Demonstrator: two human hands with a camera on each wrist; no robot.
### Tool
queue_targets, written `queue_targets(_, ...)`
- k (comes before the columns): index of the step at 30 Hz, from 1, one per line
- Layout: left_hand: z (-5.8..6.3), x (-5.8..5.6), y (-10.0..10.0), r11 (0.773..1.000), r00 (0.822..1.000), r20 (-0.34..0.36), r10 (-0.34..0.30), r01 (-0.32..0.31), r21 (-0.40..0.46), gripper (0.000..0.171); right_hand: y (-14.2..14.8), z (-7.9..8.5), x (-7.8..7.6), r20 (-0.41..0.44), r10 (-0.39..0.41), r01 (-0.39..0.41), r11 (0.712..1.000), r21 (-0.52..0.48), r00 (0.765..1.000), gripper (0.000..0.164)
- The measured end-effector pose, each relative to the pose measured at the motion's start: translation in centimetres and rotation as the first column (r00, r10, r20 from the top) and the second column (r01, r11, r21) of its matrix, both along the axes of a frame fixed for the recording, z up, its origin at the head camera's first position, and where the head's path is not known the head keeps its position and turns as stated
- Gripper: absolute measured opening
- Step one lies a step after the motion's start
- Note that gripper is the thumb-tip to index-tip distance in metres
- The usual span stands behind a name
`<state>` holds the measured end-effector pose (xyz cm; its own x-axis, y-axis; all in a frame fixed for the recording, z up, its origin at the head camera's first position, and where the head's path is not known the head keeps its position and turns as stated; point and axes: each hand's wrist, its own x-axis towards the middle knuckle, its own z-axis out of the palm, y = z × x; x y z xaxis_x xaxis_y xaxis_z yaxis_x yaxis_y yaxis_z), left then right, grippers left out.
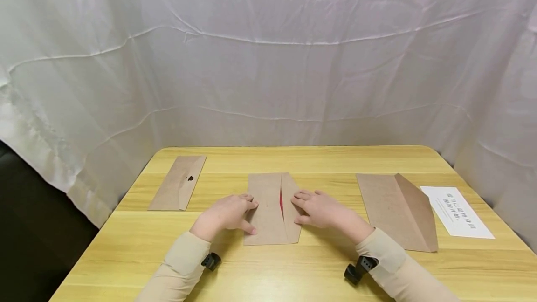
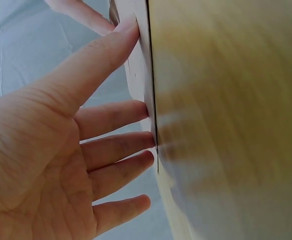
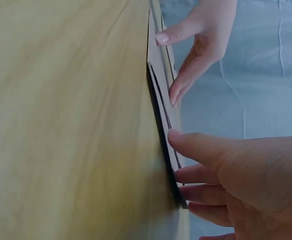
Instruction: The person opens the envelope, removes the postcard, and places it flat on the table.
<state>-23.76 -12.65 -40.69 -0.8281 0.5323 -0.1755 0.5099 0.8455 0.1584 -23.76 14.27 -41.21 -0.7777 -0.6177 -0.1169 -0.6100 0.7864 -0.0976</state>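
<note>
A brown paper envelope lies on the table in front of me, its flap on the right side. Between flap and body a narrow gap shows something red. My left hand rests on the envelope's left edge with thumb and fingers spread; in the left wrist view the fingers are nearly straight. On the flap side, my right hand touches the flap with its fingertips and thumb, fingers extended. The right wrist view shows the flap side standing slightly off the table under those fingertips.
At the left lies a closed brown envelope with a dark seal mark. To the right is another brown envelope with its flap opened out. Beside it lies a white printed card. A pale curtain hangs behind the wooden table.
</note>
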Motion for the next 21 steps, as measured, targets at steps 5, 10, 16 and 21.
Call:
queue_targets(5,0.0,0.0,0.0,1.000,1.000,0.009,0.008,-0.008,-0.003,0.077,0.4,-0.6,-0.7,-0.002,0.003,-0.003,1.000,-0.014,1.000,0.067)
queue_targets(10,0.1,0.0,-0.1,1.000,1.000,0.019,0.011,-0.011,-0.011,0.079,0.5,-0.6,-0.7,0.017,-0.007,0.007,1.000,-0.008,1.000,0.068)
queue_targets(16,0.7,0.3,0.2,0.999,1.000,-0.003,-0.006,0.006,-0.046,0.077,0.3,-0.3,-0.3,0.028,-0.013,0.014,1.000,-0.015,1.000,0.067)
queue_targets(21,1.4,0.9,0.9,0.996,0.995,-0.078,-0.070,0.065,-0.068,0.074,0.2,-0.4,-0.4,0.015,-0.023,0.023,1.000,-0.011,1.000,0.067)
